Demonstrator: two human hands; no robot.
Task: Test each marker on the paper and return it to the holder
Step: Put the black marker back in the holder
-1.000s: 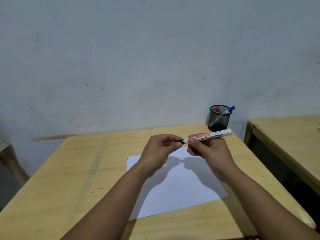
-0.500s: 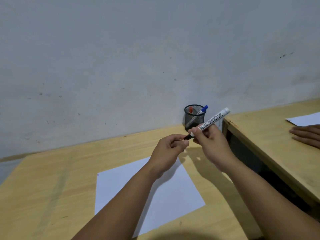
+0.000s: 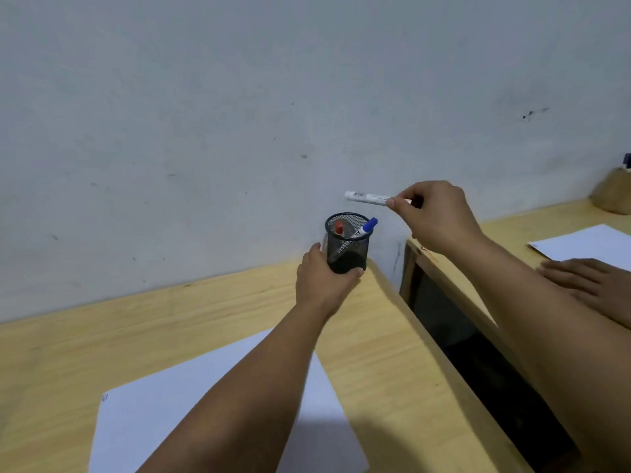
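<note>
Marker poised above mesh holder, ready to go back in

Right hand [image 3: 440, 216], just right of centre frame, pinches a white whiteboard marker [image 3: 367, 197] by one end; the marker lies nearly level in the air, up and to the right of the holder's mouth. Left hand [image 3: 324, 281] is wrapped around the base of the black mesh pen holder [image 3: 346, 242], which stands at the far corner of the wooden desk [image 3: 170, 322] against the wall. Inside the holder lean a red-capped marker [image 3: 338, 228] and a blue-capped marker [image 3: 365, 228]. White paper [image 3: 191, 404] lies in the lower left, partly hidden by the left forearm; only a tiny mark shows at its near left corner. Judging by this, the held marker is at the return step, not yet dropped in. Whether the red and blue markers are tested cannot be told. Another person's hand [image 3: 580, 278] rests on a neighbouring desk at right.
</note>
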